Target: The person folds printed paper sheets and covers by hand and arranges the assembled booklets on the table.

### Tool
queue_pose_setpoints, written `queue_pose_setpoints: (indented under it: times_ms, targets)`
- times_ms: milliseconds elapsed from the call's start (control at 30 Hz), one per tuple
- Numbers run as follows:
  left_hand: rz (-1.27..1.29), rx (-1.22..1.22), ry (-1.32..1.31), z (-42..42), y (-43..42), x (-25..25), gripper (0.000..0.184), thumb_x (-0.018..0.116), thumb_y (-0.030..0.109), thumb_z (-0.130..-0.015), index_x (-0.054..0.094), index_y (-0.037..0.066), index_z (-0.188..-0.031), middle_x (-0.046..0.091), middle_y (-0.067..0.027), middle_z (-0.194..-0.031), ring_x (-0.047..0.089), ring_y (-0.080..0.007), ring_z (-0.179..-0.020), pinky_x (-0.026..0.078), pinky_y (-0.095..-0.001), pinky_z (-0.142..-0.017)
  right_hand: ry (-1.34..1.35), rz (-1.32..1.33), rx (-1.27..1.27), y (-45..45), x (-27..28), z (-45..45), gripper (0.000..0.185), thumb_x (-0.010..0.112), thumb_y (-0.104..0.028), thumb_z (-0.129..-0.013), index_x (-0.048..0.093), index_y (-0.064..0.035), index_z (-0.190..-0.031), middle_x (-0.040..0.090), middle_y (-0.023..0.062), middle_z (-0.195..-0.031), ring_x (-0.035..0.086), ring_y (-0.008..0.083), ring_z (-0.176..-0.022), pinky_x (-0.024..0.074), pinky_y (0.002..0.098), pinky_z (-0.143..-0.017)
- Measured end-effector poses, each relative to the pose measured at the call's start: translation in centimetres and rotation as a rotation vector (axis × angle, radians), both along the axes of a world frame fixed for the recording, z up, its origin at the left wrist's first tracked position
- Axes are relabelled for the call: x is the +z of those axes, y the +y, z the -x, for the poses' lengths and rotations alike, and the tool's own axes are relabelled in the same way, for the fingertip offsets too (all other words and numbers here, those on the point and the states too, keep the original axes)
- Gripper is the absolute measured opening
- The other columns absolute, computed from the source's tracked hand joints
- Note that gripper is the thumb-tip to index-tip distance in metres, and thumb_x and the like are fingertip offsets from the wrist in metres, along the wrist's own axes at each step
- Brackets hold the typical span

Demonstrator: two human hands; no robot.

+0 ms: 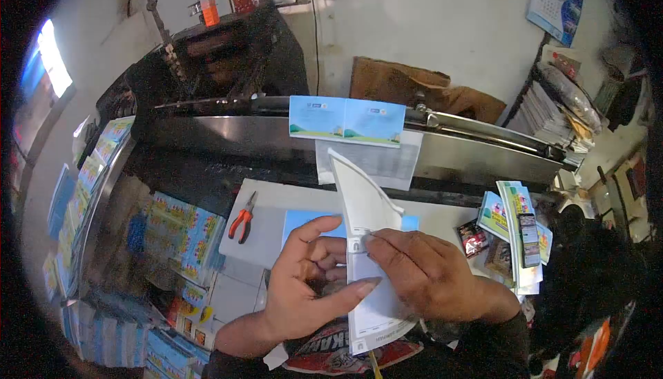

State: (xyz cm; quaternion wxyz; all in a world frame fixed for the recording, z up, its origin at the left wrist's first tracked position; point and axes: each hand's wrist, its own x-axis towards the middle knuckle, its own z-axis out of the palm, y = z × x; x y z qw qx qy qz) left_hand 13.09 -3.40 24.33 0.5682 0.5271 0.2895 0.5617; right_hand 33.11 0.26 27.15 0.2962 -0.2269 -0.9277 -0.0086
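Observation:
A white printed booklet point(376, 289) stands upright and partly opened in front of me, its upper pages point(362, 192) bending to the right. My left hand point(304, 279) is at its left edge, the thumb lying over the front and the curled fingers reaching behind the edge. With thumb and fingertips my right hand point(431, 268) pinches the booklet at mid-height, near a small printed mark. Behind the hands, a light blue printed sheet point(297, 221) lies on the white work surface point(235, 241), partly hidden by them.
Red-handled pliers point(242, 223) lie left on the work surface. A blue printed cover point(345, 120) rests against the metal bar point(476, 127) ahead. On the right, a phone point(530, 241) sits on printed booklets point(512, 203). Stacked printed sheets point(173, 230) are at left.

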Motion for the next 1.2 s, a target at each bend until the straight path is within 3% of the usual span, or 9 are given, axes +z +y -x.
queue_pose_setpoints:
  times_ms: [167,267,367,467,600,833,900,1133,1200]
  targets:
    - [-0.065,-0.006,0.16,-0.6,0.0,3.5,0.073,0.061,-0.01,-0.084,0.02,0.002,-0.144,0.063,-0.0161,-0.106,0.063,-0.0184,-0.097,0.05,-0.03,-0.086,-0.092,-0.158,-0.068,-0.8,3.3,-1.2,0.051,0.061,-0.016,-0.073,0.053,0.0105,-0.116,0.059,0.0199,-0.1,0.065,0.0272,-0.082,0.0576,0.0333,-0.069]
    - [-0.18,0.013,0.31,-1.5,1.0,6.6,0.072,0.056,-0.011,-0.085,0.019,0.003,-0.146,0.065,-0.0144,-0.099,0.063,-0.0151,-0.091,0.049,-0.0274,-0.083,-0.145,-0.236,-0.129,-0.6,5.6,-1.4,0.026,0.058,-0.018,-0.076,0.057,0.0038,-0.091,0.054,0.0126,-0.081,0.062,0.0224,-0.068,0.0524,0.0324,-0.051]
    - [-0.301,0.057,0.415,-2.6,2.3,9.4,0.076,0.056,-0.014,-0.082,0.022,0.006,-0.148,0.067,-0.0125,-0.095,0.064,-0.014,-0.088,0.049,-0.0259,-0.081,-0.389,-0.12,-0.326,-1.8,9.8,-1.6,0.029,0.059,-0.012,-0.078,0.058,0.0043,-0.101,0.056,0.0129,-0.087,0.063,0.0239,-0.075,0.054,0.0317,-0.059]
    - [-0.371,0.104,0.388,-3.8,2.5,11.7,0.079,0.057,-0.014,-0.079,0.025,0.008,-0.149,0.069,-0.0111,-0.093,0.066,-0.0144,-0.087,0.05,-0.0254,-0.079,-0.364,-0.337,-0.381,-1.7,11.1,-1.7,0.013,0.06,-0.014,-0.08,0.053,-0.0034,-0.083,0.048,0.0072,-0.075,0.059,0.0183,-0.066,0.049,0.0307,-0.05]
    - [-0.46,0.118,0.415,-4.2,2.4,12.8,0.078,0.057,-0.013,-0.079,0.027,0.008,-0.148,0.069,-0.0097,-0.09,0.066,-0.0134,-0.085,0.05,-0.0245,-0.078,-0.329,-0.451,-0.444,-2.0,11.0,-2.1,0.013,0.061,-0.014,-0.08,0.053,-0.0032,-0.082,0.048,0.0061,-0.073,0.058,0.0174,-0.062,0.0482,0.03,-0.049]
    - [-0.341,0.05,0.405,-5.1,2.4,13.7,0.081,0.056,-0.012,-0.076,0.028,0.008,-0.148,0.069,-0.0082,-0.087,0.065,-0.0116,-0.08,0.049,-0.0227,-0.074,-0.346,-0.598,-0.409,-1.3,10.6,-3.1,0.014,0.064,-0.017,-0.075,0.054,-0.0067,-0.074,0.047,0.0042,-0.069,0.057,0.015,-0.06,0.0463,0.0282,-0.049]
    - [-0.258,0.004,0.439,-5.0,2.8,13.5,0.081,0.055,-0.011,-0.073,0.028,0.007,-0.148,0.068,-0.0068,-0.085,0.064,-0.0104,-0.075,0.048,-0.0214,-0.069,-0.392,-0.755,-0.296,-1.0,10.3,-3.3,0.014,0.058,-0.017,-0.077,0.062,-0.0038,-0.073,0.057,0.0077,-0.063,0.059,0.0202,-0.053,0.0451,0.0316,-0.042]
    - [-0.135,-0.145,0.492,-3.9,4.6,13.2,0.082,0.054,-0.011,-0.071,0.029,0.006,-0.148,0.069,-0.0066,-0.084,0.064,-0.01,-0.072,0.048,-0.0206,-0.064,-0.501,-0.766,-0.278,-0.7,10.1,-4.6,0.014,0.06,-0.019,-0.076,0.063,-0.0056,-0.071,0.058,0.0066,-0.063,0.06,0.0206,-0.056,0.0463,0.0312,-0.047]
    - [-0.11,-0.159,0.478,-3.9,5.0,13.0,0.082,0.055,-0.01,-0.072,0.028,0.005,-0.148,0.069,-0.0078,-0.085,0.064,-0.0107,-0.073,0.048,-0.0212,-0.064,-0.398,-0.707,-0.208,-0.5,10.2,-5.0,0.014,0.06,-0.019,-0.076,0.063,-0.0062,-0.07,0.057,0.0058,-0.063,0.06,0.0207,-0.057,0.047,0.0317,-0.048]
